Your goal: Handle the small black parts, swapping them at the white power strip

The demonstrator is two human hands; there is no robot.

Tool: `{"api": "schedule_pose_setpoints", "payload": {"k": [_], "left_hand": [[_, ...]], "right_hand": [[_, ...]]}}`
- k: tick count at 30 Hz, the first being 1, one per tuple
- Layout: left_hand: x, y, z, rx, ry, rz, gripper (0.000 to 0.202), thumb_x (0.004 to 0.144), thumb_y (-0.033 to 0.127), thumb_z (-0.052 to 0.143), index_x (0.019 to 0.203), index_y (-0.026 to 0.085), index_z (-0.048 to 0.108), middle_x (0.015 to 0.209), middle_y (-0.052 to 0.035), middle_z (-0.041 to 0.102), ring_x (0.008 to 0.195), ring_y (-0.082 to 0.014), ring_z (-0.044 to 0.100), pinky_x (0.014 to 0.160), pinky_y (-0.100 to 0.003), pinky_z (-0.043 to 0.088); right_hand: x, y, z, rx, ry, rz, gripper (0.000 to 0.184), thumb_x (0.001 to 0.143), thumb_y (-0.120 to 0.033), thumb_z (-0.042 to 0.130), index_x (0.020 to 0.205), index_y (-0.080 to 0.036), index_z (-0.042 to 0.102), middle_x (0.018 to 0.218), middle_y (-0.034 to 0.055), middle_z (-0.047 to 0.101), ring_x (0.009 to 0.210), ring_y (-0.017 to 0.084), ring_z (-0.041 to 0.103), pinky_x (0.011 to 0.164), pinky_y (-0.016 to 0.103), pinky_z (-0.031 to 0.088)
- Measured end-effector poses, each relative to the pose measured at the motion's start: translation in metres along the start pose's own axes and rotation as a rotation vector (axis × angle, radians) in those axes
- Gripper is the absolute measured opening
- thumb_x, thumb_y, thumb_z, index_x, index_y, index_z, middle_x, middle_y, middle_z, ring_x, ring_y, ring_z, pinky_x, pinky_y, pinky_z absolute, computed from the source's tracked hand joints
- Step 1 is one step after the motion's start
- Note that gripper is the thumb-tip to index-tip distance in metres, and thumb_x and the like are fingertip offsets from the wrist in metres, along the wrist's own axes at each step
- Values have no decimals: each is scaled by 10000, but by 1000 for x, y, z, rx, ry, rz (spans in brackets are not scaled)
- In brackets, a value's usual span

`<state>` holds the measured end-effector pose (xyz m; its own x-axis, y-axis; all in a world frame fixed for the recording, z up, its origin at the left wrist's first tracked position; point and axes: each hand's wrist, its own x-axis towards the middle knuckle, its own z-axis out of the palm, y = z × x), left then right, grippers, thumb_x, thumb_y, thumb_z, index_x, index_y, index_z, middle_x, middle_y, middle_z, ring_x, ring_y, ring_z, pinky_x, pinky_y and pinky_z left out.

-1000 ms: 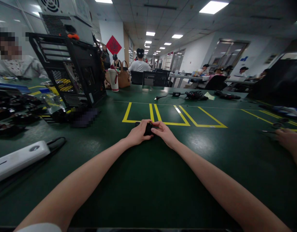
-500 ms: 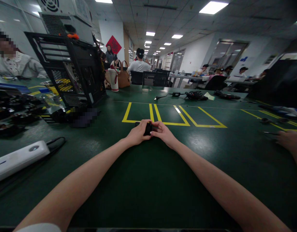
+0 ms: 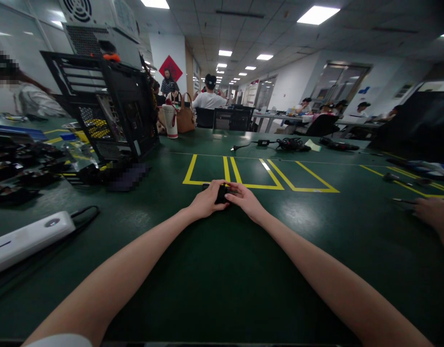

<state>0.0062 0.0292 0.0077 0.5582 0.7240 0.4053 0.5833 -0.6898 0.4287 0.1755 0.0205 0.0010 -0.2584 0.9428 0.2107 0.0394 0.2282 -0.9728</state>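
Note:
A small black block-shaped object (image 3: pixel 222 194) is held low over the green table (image 3: pixel 222 270), just in front of the yellow tape lines. My left hand (image 3: pixel 206 201) wraps over it, thumb on the near side and fingers across the top. At its right end, the fingers and thumb of my right hand (image 3: pixel 248 202) are drawn together against it. My hands hide most of the object, so its exact kind does not show.
Yellow tape outlines (image 3: pixel 243 185) lie beyond my hands. A black computer case (image 3: pixel 124 106) stands at left, with a white power strip (image 3: pixel 30 241) nearer. Behind lie coiled black cables (image 3: pixel 292 143). Another person's hand (image 3: pixel 433 212) holds a thin tool at right.
Both my hands stay on the black object with hardly any shift. The person at far left has turned, and the hand at right has moved its tool slightly.

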Motion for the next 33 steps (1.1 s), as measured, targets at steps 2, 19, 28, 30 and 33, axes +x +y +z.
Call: {"api": "schedule_pose_setpoints", "payload": {"k": [2, 19, 28, 30, 33], "left_hand": [[0, -1, 0, 3, 6, 6, 577, 720, 371, 545, 1198, 231, 254, 1203, -79, 384, 1010, -251, 488, 736, -392, 477], [1, 1, 0, -19, -3, -20, 586, 711, 360, 560, 1197, 240, 255, 1203, -78, 379, 983, -246, 500, 722, -382, 477], [0, 2, -1, -18, -5, -20, 588, 716, 375, 556, 1200, 242, 251, 1216, -82, 365, 967, -236, 507, 709, -374, 477], [0, 2, -1, -21, -4, -20, 588, 716, 375, 556, 1201, 241, 251, 1212, -83, 370, 958, -232, 512, 706, -372, 478], [0, 2, -1, -28, -3, -17, 589, 718, 378, 553, 1203, 239, 249, 1211, -85, 372, 968, -234, 507, 709, -371, 478]], "right_hand": [[-1, -1, 0, 30, -45, -14, 366, 664, -244, 631, 1004, -218, 499, 1066, 40, 525, 997, 182, 528, 882, 388, 419], [-1, -1, 0, 35, -41, -11, 370, 660, -218, 632, 1007, -217, 505, 1084, 41, 523, 1005, 182, 521, 903, 393, 403], [-4, -4, 3, 48, -10, -82, 242, 680, -234, 613, 902, -218, 518, 1018, 14, 531, 971, 160, 536, 887, 364, 419], [-3, -4, 3, 24, 5, -93, 260, 677, -235, 616, 919, -220, 521, 1007, 16, 537, 974, 161, 532, 889, 363, 417], [-1, -2, 2, 6, 12, -60, 342, 671, -245, 626, 992, -220, 510, 1043, 35, 536, 1014, 174, 511, 902, 373, 407]]}}
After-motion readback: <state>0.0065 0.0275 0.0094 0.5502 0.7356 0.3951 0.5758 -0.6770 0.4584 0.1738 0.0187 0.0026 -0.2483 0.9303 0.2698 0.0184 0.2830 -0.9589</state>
